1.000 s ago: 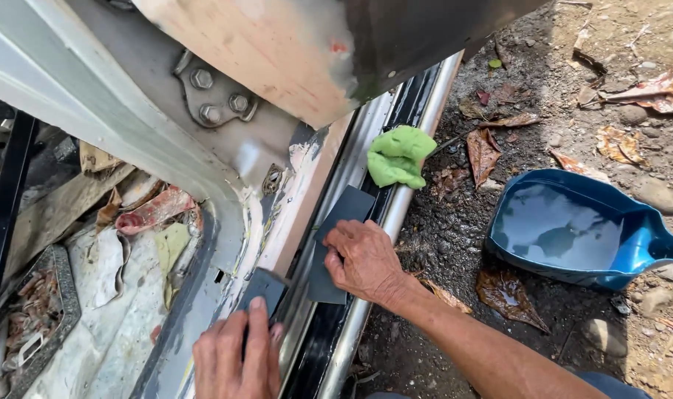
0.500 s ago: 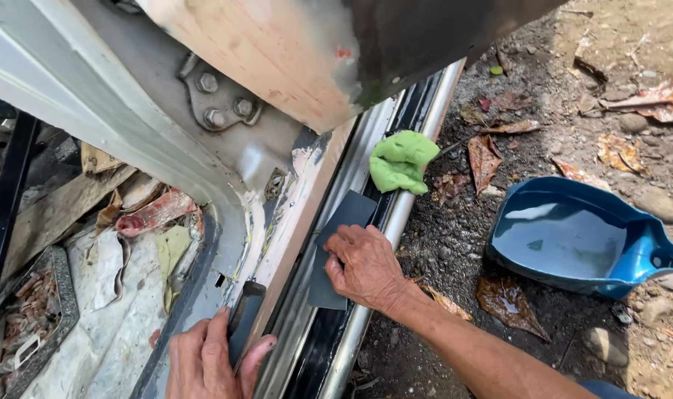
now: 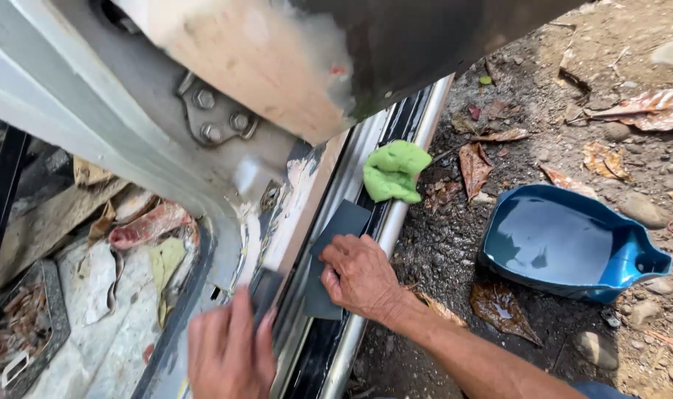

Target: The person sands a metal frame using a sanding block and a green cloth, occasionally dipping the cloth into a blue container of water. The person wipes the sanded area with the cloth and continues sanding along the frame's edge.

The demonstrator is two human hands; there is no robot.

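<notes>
Bare dirt with dry leaves point(image 3: 475, 166) and stones lies beside a vehicle's open door frame, where a metal sill point(image 3: 395, 222) runs from the lower left up to the upper right. The right hand point(image 3: 360, 275) lies flat, fingers spread, pressing a dark sheet point(image 3: 336, 236) onto the sill; nothing is pinched, only held down under the palm. The sheet's long axis follows the sill, its far end pointing up and away from the fingers toward a green cloth point(image 3: 394, 171) draped over the sill rail beyond the hand. The left hand point(image 3: 229, 355), blurred, grips a small dark block point(image 3: 266, 290) against the painted edge just left of the right hand; how tightly its fingers close cannot be told. A blue basin point(image 3: 565, 240) holding water sits on the dirt, well apart to the right of the right hand. A bolted hinge plate point(image 3: 214, 114) shows above. Since half a second ago the left hand has moved up along the edge, while the right hand and sheet have stayed put.
</notes>
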